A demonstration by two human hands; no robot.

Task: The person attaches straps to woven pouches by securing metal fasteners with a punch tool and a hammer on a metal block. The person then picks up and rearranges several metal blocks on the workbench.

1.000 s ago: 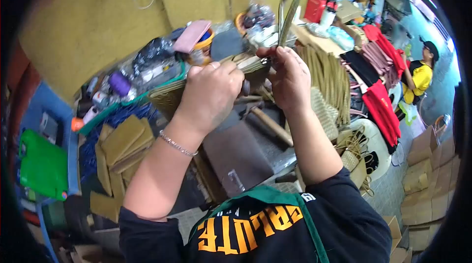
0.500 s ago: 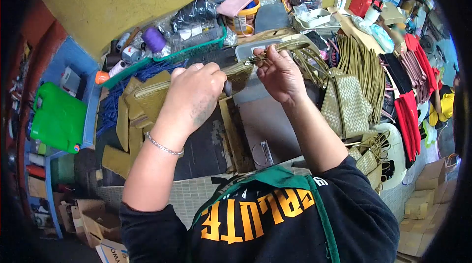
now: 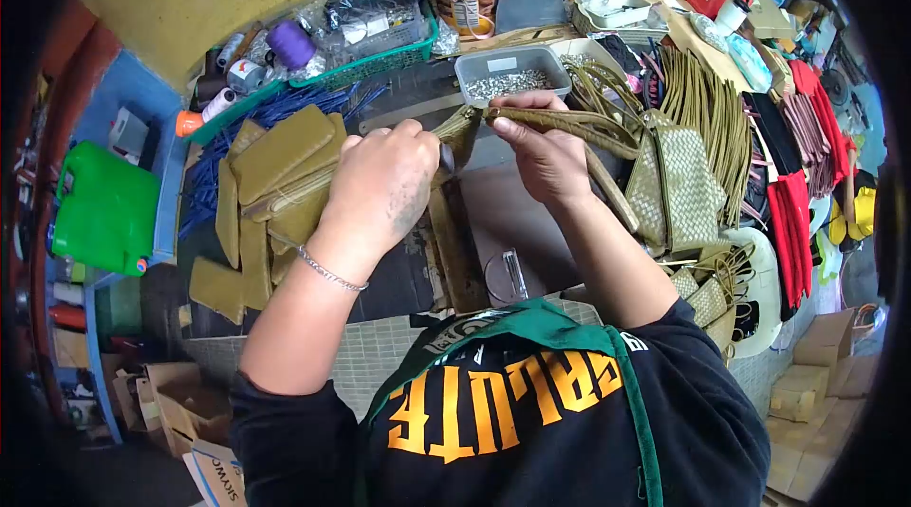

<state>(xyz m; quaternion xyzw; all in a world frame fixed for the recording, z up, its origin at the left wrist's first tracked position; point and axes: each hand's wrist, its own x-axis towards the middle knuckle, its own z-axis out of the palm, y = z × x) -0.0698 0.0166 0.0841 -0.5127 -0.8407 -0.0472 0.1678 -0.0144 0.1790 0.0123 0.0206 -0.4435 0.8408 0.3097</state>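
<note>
Here: right hand pinches olive strap | shirt: "SALUTE" | carton: "SKYWO"

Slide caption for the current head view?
Right hand holds an olive strap, left hand grips an olive piece, near a clear tub.

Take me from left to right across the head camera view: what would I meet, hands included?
Green plastic case → purple thread spool → left hand → right hand → woven olive piece → red cloth.
</note>
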